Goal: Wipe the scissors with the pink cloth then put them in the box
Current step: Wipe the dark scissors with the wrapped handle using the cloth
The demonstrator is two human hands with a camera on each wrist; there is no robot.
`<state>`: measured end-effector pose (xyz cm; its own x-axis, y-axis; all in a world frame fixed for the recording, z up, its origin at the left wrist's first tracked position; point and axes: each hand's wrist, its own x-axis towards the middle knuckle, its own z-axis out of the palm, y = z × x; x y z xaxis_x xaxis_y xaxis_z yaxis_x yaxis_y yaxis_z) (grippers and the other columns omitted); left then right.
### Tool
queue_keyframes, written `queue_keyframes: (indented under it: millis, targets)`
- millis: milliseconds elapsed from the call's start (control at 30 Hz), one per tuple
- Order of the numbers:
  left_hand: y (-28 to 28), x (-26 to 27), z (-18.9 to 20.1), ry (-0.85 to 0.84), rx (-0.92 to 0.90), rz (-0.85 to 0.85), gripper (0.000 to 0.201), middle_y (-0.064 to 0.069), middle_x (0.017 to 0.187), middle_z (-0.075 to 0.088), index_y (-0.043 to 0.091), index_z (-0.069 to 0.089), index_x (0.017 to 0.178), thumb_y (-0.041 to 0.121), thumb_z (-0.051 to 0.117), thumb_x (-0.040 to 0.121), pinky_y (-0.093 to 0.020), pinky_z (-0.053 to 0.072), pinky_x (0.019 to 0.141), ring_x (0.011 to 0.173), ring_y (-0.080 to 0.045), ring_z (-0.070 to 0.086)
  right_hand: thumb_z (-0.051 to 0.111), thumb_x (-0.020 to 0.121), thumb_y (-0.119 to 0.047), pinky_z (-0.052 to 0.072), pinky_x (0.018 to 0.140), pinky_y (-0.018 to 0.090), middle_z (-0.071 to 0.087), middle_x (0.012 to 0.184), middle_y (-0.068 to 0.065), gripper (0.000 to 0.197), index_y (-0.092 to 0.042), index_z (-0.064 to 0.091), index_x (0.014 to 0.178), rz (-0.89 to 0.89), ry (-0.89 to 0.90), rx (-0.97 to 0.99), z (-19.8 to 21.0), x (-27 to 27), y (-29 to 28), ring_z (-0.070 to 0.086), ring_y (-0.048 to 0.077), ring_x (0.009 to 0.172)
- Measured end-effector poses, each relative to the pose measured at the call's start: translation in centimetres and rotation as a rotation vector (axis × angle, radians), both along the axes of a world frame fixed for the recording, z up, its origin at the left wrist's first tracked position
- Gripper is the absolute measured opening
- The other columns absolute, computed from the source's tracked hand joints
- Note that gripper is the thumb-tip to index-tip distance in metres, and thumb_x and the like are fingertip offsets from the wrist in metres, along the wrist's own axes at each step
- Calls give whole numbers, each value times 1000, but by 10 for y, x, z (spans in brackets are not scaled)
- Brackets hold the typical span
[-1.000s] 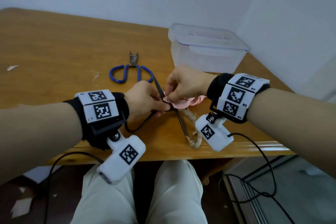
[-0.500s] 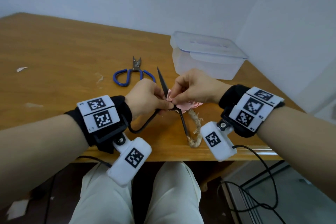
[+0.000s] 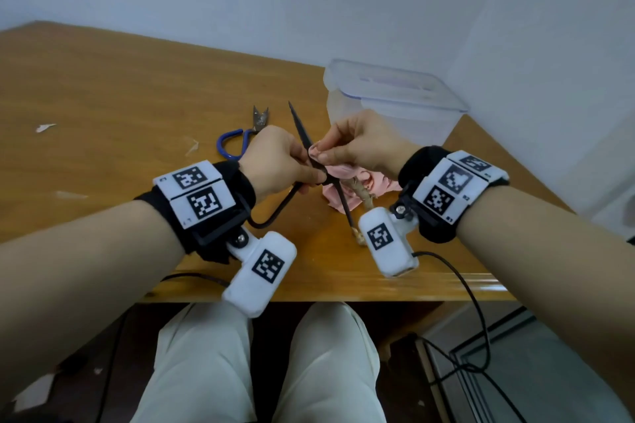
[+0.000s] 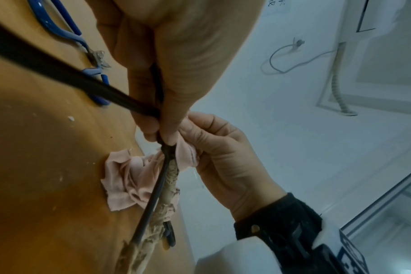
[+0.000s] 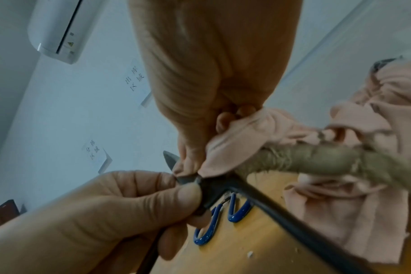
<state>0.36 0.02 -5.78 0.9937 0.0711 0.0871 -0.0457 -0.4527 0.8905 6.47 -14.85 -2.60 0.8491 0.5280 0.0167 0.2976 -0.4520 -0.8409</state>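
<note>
My left hand (image 3: 307,178) grips black scissors (image 3: 299,129) near the pivot, above the table's front edge. One blade points up and away; one handle is wrapped in tan cord (image 5: 317,161). My right hand (image 3: 319,155) pinches a fold of the pink cloth (image 3: 343,191) round the blade just above the pivot, and the rest of the cloth trails down to the table. In the left wrist view, my left hand (image 4: 162,133) holds the scissors (image 4: 59,70) beside the cloth (image 4: 124,178). The clear plastic box (image 3: 395,96) stands behind my right hand with its lid on.
A second pair of scissors with blue handles (image 3: 237,141) lies on the wooden table (image 3: 120,113) just behind my left hand. White walls close the table's far and right sides. Small paper scraps (image 3: 44,127) lie at the left. Cables hang below the front edge.
The black scissors have tilted up, so the blade now sticks out above both hands. Both hands have lifted slightly, and the right hand keeps the cloth on the blade.
</note>
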Motion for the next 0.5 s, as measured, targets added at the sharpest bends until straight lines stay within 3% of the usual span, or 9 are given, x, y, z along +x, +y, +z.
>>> queue_keyframes:
  millis: [133, 233, 300, 333, 433, 500]
  targets:
    - [3, 1, 0, -12, -32, 31, 17, -18, 67, 70, -3, 73, 78, 10, 82, 72, -36, 58, 66, 55, -21, 64, 67, 80, 10, 51, 64, 9, 68, 81, -1, 15, 13, 62, 95, -9, 4, 48, -3, 2, 3, 66, -4, 68]
    - [3, 0, -1, 5, -43, 25, 15, -4, 54, 66, -3, 72, 75, 9, 82, 71, -21, 53, 53, 47, -12, 61, 71, 77, 8, 53, 65, 18, 72, 92, 16, 18, 11, 66, 94, 81, 54, -102, 4, 5, -4, 68, 10, 77]
    - [2, 0, -3, 6, -32, 13, 17, -9, 60, 69, -3, 72, 75, 10, 82, 71, -26, 56, 58, 52, -16, 64, 74, 73, 5, 53, 72, 30, 70, 98, 22, 15, 2, 70, 88, 89, 25, -159, 4, 6, -5, 65, 22, 82]
    - [2, 0, -4, 1, -23, 10, 19, -13, 65, 70, -4, 73, 76, 11, 83, 71, -31, 56, 63, 56, -20, 65, 75, 72, 5, 53, 74, 31, 72, 95, 19, 15, 1, 70, 86, 85, 7, -148, 3, 6, -5, 66, 23, 82]
    - [3, 2, -6, -24, 13, 18, 20, -16, 66, 70, -2, 74, 76, 15, 83, 71, -40, 57, 69, 59, -26, 66, 71, 74, 10, 55, 71, 18, 73, 77, -2, 15, 9, 67, 88, 84, 39, -30, -1, 6, -4, 70, 6, 77]
    - [3, 3, -5, -46, 36, 31, 20, -15, 64, 70, -1, 74, 75, 17, 83, 72, -44, 58, 70, 63, -29, 68, 69, 75, 13, 55, 72, 17, 73, 74, -5, 15, 11, 65, 89, 45, 82, 72, -5, 8, -1, 70, 5, 75]
